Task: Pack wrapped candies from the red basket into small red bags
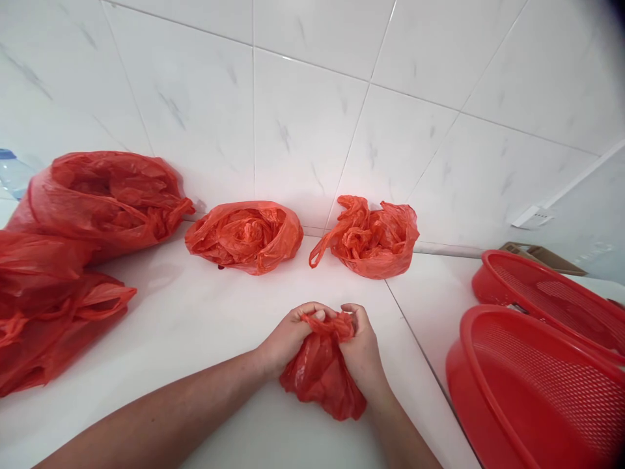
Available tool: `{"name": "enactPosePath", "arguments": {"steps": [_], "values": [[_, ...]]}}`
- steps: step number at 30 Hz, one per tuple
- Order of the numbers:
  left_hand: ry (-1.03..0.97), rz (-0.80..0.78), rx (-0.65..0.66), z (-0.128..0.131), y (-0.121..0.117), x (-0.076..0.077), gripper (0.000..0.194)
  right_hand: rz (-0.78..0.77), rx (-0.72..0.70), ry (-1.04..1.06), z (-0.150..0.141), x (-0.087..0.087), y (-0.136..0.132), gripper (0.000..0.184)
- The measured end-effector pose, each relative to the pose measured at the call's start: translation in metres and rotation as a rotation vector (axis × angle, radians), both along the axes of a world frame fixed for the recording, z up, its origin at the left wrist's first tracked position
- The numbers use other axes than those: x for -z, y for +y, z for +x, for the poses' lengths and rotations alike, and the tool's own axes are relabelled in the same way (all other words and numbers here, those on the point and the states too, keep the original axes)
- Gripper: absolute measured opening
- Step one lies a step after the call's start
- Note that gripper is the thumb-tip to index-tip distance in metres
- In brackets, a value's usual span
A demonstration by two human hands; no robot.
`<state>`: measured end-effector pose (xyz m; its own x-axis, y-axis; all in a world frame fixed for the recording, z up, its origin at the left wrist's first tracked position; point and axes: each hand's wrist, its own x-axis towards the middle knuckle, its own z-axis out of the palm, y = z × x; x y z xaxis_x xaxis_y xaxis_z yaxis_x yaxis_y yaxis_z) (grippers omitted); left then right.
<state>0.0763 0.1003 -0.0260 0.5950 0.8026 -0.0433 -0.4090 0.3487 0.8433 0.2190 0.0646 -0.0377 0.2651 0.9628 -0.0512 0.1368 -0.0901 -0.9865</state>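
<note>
Between my two hands hangs a small red plastic bag (322, 374), its top gathered and its lower part spread just over the white table. My left hand (297, 332) pinches the bag's upper edge with thumb and fingers. On the other side of the bag's mouth, my right hand (361, 345) grips the bunched plastic. Whether anything lies inside the bag cannot be made out. Farther back, by the wall, sit a red bag with crumpled plastic in it (247, 236) and another crumpled red bag (375, 241) with a handle loop sticking out to the left.
Large red bags (107, 195) fill the left side, with a second heap (58, 312) in front. Two red perforated baskets (527, 384) stand at the right. A tiled wall (303, 117) closes off the back of the white table (219, 312). A clear bottle with a blue cap (12, 172) shows far left.
</note>
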Motion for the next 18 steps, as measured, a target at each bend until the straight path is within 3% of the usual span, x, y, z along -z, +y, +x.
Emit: {"name": "enactPosePath", "arguments": {"steps": [3, 6, 11, 15, 18], "values": [[0.118, 0.248, -0.001, 0.0, -0.004, 0.0, 0.019, 0.015, 0.022, -0.043, 0.004, 0.002, 0.002, 0.034], [0.224, 0.457, -0.057, 0.0, -0.005, 0.0, 0.018, 0.065, -0.087, 0.05, 0.012, -0.002, 0.002, 0.021], [0.344, 0.669, -0.175, -0.002, -0.004, 0.002, 0.019, -0.01, -0.256, 0.549, 0.032, -0.013, 0.0, 0.024], [0.468, 1.051, -0.318, -0.007, -0.005, 0.007, 0.027, 0.055, -0.148, 0.692, 0.043, -0.015, 0.001, 0.025], [0.569, 1.451, -0.38, -0.013, -0.012, 0.007, 0.026, 0.061, -0.006, 0.51, 0.049, -0.009, 0.005, 0.027]]}}
